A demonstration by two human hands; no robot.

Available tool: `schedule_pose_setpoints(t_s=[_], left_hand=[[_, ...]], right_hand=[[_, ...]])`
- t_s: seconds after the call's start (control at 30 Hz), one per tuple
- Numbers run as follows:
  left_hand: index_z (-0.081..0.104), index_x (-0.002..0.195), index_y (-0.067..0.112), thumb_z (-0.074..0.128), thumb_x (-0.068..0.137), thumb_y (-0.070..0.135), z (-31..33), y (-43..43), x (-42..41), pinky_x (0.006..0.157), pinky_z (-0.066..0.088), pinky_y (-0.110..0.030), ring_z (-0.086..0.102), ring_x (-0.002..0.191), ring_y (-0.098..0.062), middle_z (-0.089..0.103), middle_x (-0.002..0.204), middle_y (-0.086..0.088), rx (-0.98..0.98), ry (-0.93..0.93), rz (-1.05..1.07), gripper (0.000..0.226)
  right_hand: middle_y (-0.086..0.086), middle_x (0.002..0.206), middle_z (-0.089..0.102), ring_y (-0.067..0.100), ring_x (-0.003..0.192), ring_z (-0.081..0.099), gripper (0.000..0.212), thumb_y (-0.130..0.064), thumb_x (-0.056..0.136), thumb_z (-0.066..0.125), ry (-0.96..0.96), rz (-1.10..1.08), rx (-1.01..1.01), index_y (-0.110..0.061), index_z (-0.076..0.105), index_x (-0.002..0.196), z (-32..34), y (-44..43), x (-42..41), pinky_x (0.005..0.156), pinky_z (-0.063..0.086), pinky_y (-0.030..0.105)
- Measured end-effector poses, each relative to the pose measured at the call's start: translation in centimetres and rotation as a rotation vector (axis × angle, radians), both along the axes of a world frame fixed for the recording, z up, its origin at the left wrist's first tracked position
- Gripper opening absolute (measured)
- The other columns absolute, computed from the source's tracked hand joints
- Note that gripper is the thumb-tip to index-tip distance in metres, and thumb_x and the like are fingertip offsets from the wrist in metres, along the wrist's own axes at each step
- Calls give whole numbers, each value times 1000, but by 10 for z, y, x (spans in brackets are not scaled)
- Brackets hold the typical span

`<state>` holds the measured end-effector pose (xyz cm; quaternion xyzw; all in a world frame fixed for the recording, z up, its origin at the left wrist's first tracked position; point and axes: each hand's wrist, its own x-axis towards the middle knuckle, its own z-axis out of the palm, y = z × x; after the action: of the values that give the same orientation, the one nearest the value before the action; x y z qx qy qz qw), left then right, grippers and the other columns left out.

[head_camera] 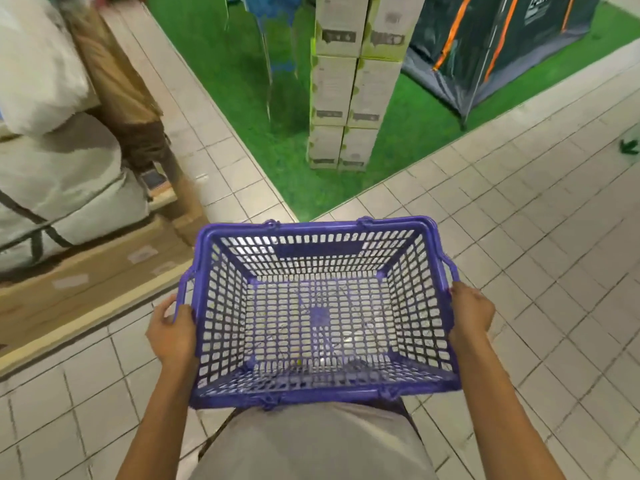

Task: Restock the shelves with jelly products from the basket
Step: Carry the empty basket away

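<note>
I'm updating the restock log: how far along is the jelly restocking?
Apparently done: the purple basket looks empty, its mesh floor bare. In hand: the left hand and right hand each grip a side of it above the tiled floor. Left: nothing visible to shelve. No shelves are in view, so the stocking itself cannot be confirmed.

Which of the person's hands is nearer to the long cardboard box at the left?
Left. The left hand grips the near side of the basket, beside the cardboard box; the right hand grips the opposite side, across the basket from it.

Green turf mat (242,98) on tiled floor (519,220)
</note>
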<state>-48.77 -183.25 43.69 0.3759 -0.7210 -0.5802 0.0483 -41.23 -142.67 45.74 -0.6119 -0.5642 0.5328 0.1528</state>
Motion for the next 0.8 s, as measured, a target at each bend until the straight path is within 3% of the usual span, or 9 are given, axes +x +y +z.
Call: schedule_pose_setpoints(t_s=[0.2,0.27,0.37,0.47,0.57,0.7,0.8], left_hand=[[63,119,22,61,88,20,-12,51,-112,86,56,-53,68,97,-36,68,113,-20,15,12,62,30],[64,120,17,62,88,19,-23,69,-147,82,56,-46,67,87,-30,69,102,-18,9,-4,105,32],[66,119,16,60,88,17,-34,100,-200,64,50,-31,55,61,-12,60,72,-2,-20,-26,184,32],[64,118,19,60,89,19,-40,128,-246,62,49,-28,59,64,-12,61,74,0,-7,-40,241,30],[62,120,16,58,90,14,-36,145,-291,53,48,-17,58,55,-2,58,73,5,-16,-50,300,30],[61,122,17,55,89,14,-35,156,-338,63,51,-26,59,65,-10,62,78,1,5,-41,375,34],[62,121,17,54,89,11,-44,157,-371,62,51,-25,59,62,-3,62,77,3,-5,-17,424,34]], right_hand=[[3,60,54,20,56,52,14,-13,80,58,3,-16,-39,-12,55,66,-10,54,-128,53,42,31],[4,62,58,21,56,56,17,-18,85,60,-3,1,-52,-11,57,70,-17,76,-176,54,46,32],[6,66,62,23,54,60,19,-26,85,60,-8,29,-109,-12,54,73,-26,111,-253,58,51,34],[7,63,63,24,52,62,19,-28,81,63,0,71,-169,-10,56,78,-32,141,-330,61,55,36],[7,61,60,26,55,59,19,-25,77,62,9,145,-177,-8,56,71,-33,160,-406,62,52,39],[11,69,59,27,67,56,22,-28,73,60,-45,269,-117,-8,58,63,-33,169,-498,69,51,46],[9,69,60,28,71,56,20,-28,71,60,-49,339,-108,-10,59,64,-45,166,-559,73,52,50]])
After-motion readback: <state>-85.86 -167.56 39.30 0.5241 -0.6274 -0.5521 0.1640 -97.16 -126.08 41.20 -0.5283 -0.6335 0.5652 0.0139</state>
